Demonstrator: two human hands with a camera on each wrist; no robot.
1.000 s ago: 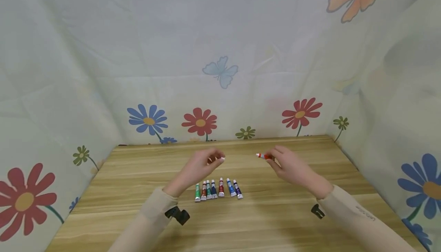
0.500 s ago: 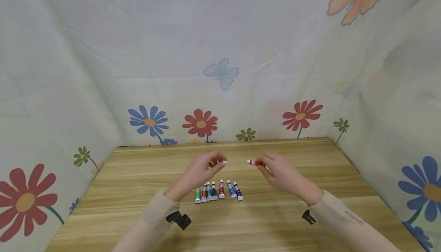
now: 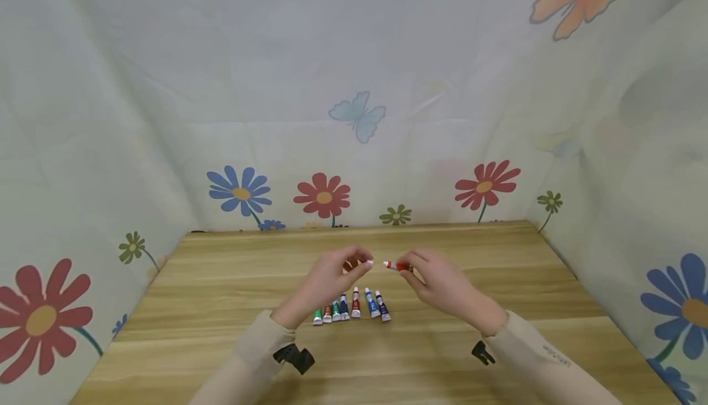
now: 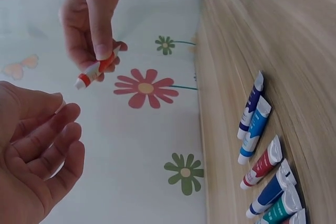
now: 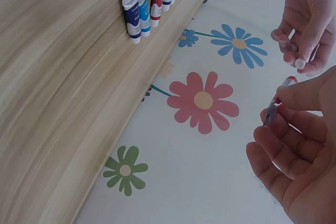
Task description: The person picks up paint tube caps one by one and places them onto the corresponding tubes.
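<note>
Above the table, my left hand (image 3: 332,276) pinches a small white cap (image 5: 300,63) between thumb and index finger. My right hand (image 3: 442,282) faces it and pinches an orange-red paint tube (image 4: 93,72) near its crimped end. The tube's white tip points at the cap, with a small gap between them. Below the hands lie several more paint tubes in a loose row, among them a red tube (image 3: 356,303), a light blue tube (image 3: 372,303) and a purple tube (image 3: 383,306). In the head view the left hand partly covers the green tubes at the row's left end.
The tubes lie on a wood-grain table (image 3: 221,306). A pale cloth backdrop (image 3: 265,85) printed with flowers and butterflies rises behind the table and along both sides. Dark straps (image 3: 294,357) hang at the wrists.
My right hand has moved left and slightly down with the paint tube. The left hand has shifted a little right with the cap, so the gap between the two has narrowed.
</note>
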